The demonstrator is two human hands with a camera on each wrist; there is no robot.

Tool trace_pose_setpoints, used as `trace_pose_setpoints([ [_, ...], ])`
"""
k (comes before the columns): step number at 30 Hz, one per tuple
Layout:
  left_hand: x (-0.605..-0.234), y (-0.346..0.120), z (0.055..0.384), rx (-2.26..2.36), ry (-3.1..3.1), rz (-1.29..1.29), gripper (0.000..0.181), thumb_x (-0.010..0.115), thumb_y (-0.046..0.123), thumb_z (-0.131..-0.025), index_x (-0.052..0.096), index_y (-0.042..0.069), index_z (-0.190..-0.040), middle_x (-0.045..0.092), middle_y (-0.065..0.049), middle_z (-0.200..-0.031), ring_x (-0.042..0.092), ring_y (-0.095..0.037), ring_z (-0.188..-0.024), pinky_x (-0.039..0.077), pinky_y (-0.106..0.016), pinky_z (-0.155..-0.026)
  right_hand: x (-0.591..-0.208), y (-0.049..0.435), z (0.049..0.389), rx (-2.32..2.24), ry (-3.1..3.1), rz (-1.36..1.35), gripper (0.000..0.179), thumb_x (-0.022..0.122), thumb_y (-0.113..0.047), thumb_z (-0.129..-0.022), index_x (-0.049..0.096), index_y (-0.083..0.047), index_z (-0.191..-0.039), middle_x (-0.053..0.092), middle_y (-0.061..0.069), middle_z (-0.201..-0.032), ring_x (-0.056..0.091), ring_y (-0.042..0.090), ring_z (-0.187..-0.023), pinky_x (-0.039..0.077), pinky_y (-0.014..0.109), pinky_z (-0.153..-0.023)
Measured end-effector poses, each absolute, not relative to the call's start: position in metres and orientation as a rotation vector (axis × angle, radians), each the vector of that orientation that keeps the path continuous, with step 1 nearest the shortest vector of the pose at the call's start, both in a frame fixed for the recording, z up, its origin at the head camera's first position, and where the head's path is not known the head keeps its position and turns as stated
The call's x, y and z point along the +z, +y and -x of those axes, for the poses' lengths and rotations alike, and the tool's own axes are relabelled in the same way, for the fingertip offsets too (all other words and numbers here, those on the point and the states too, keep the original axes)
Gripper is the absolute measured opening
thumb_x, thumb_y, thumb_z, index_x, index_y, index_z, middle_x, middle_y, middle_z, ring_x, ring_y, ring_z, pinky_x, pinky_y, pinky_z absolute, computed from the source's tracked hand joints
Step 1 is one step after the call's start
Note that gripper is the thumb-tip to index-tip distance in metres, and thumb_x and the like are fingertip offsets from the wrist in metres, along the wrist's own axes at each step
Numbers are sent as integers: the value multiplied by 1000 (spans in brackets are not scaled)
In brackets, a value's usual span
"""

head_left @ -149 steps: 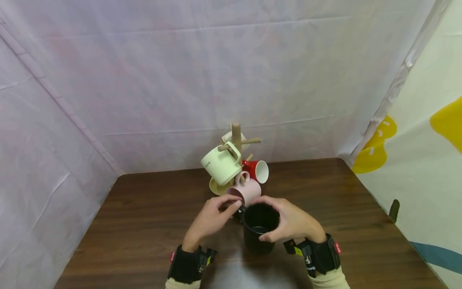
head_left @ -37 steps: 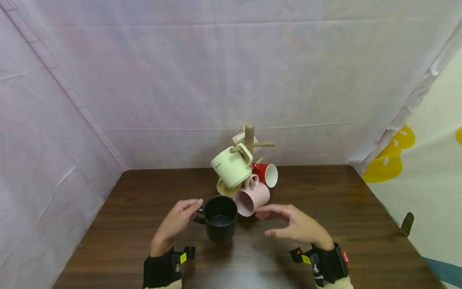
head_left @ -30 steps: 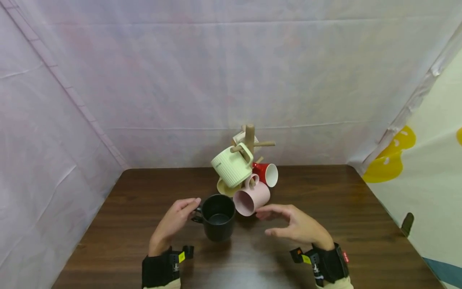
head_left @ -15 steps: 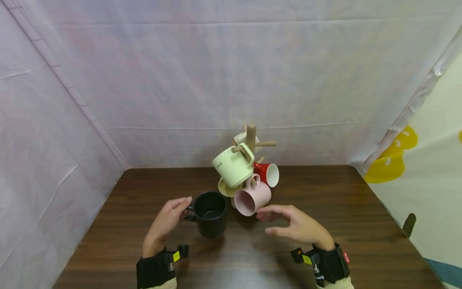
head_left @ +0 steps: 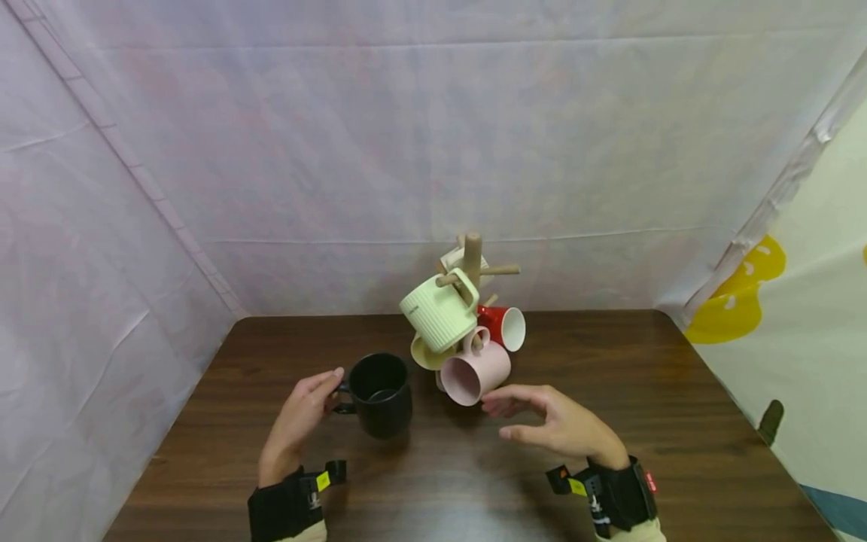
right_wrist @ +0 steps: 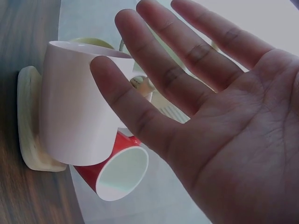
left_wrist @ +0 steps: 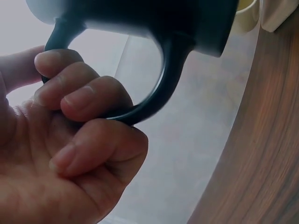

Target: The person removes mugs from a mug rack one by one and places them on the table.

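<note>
1. Black mug (head_left: 382, 418): roughly upright, mouth up, left of the wooden mug stand (head_left: 473, 256) and apart from it. Dark shading lies beneath; cannot tell whether its base touches the tabletop (head_left: 576, 354).

2. Left hand (head_left: 298, 414): grips the black mug by its handle (left_wrist: 170, 79). The left wrist view shows fingers curled through the loop. The handle points toward this hand, which probably explains the hold: the loop gives a secure purchase and leaves the rim untouched.

3. Right hand (head_left: 549, 421): holds nothing. Fingers extended, thumb spread away, palm facing inward. Fingertips lie just beside the pink mug (head_left: 494, 367); contact cannot be confirmed. Likely just idle, since the left hand alone manages the handle.

4. Pink mug: on its side low on the stand, handle uppermost around a peg, mouth toward the left and front. Slung by the loop, the body presumably swings beneath the peg.

5. Pale green mug (head_left: 436, 315): hooked above by its handle on a front peg, tilted, seemingly from its own weight.

6. Red mug (head_left: 492, 320): handle toward the post, mouth facing right. Yellow mug (head_left: 427, 356) and white mug (head_left: 452, 260): partly hidden; how they hang is unclear.
</note>
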State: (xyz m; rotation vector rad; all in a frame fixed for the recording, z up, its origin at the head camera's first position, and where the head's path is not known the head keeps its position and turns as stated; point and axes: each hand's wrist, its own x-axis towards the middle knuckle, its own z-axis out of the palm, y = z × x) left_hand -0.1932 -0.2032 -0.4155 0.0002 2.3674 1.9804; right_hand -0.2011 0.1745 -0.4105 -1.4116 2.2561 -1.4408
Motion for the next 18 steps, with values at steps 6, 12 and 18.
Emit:
trace_pose_setpoints([
  [6,-416,-210,192,1975,2384,85,49,44,44,-97,43,6,-66,34,-2,-64,39,-20,-61,31,-32,-64,-410,174,200,-1451,2228,1402,40,62,-8,-89,55,-11,-129,67,7,-118,62,20,-104,53,45,-83],
  [12,-418,-217,191,2019,2375,150,44,41,38,-100,44,9,-67,35,0,-65,38,-20,-63,32,-33,-64,-411,173,201,-1468,2201,1416,39,62,-7,-89,55,-9,-128,67,8,-117,62,21,-103,53,46,-83],
  [18,-421,-224,189,2066,2378,176,45,41,41,-99,41,11,-66,35,2,-65,38,-16,-62,31,-31,-63,-412,172,201,-1456,2212,1416,39,62,-7,-89,55,-10,-127,67,8,-116,62,20,-102,54,44,-83],
])
